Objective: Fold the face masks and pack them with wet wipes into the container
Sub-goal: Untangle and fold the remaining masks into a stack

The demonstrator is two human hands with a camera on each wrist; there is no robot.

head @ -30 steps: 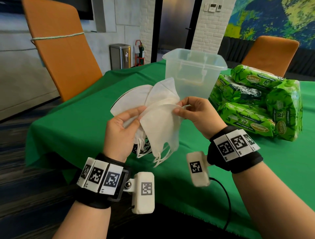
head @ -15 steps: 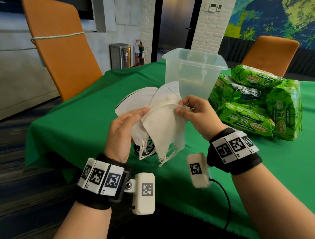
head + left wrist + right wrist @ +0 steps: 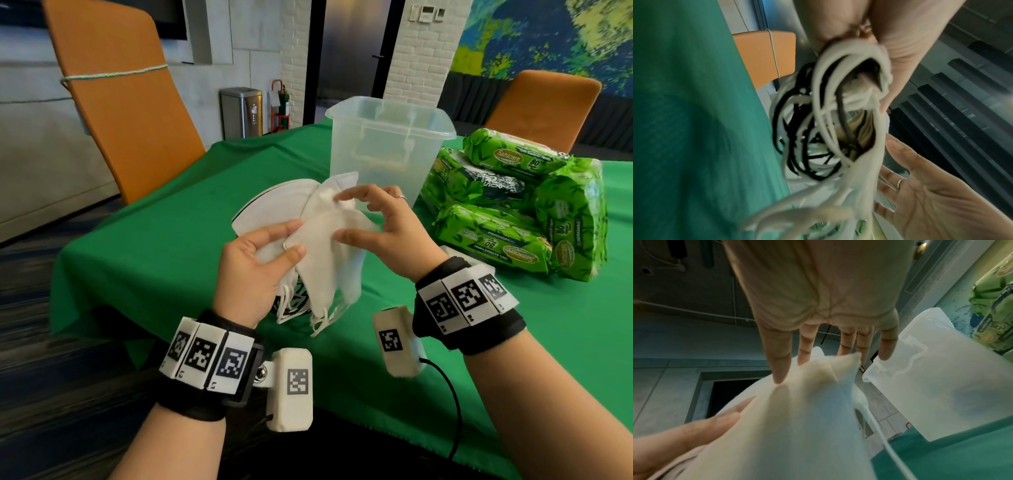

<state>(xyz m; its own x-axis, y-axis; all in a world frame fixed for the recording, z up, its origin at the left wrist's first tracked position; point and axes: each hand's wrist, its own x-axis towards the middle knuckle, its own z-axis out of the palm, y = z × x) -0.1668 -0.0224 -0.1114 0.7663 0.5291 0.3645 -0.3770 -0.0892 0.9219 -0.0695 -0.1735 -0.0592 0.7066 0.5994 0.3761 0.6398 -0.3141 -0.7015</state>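
Note:
My left hand [image 3: 291, 240] holds a fanned bunch of white face masks [image 3: 325, 260] above the green table, thumb in front and fingers behind. White and black ear loops [image 3: 828, 129] dangle below it. My right hand [image 3: 346, 217] is spread over the bunch. Its thumb lies on the front mask and its index finger touches an upper corner, with the fingers [image 3: 805, 350] straight. The clear plastic container [image 3: 376, 161] stands upright just behind the hands, and it looks empty. Green wet wipe packs [image 3: 496, 240] are piled to its right.
The green tablecloth [image 3: 154, 246] ends close to my body. An orange chair [image 3: 130, 113] stands at the table's left side and another [image 3: 548, 102] behind the wipes. A camera cable [image 3: 452, 404] hangs from my right wrist.
My right hand has released its pinch on the front mask's edge and spread its fingers over the bunch. The left hand still holds the masks, now slightly higher.

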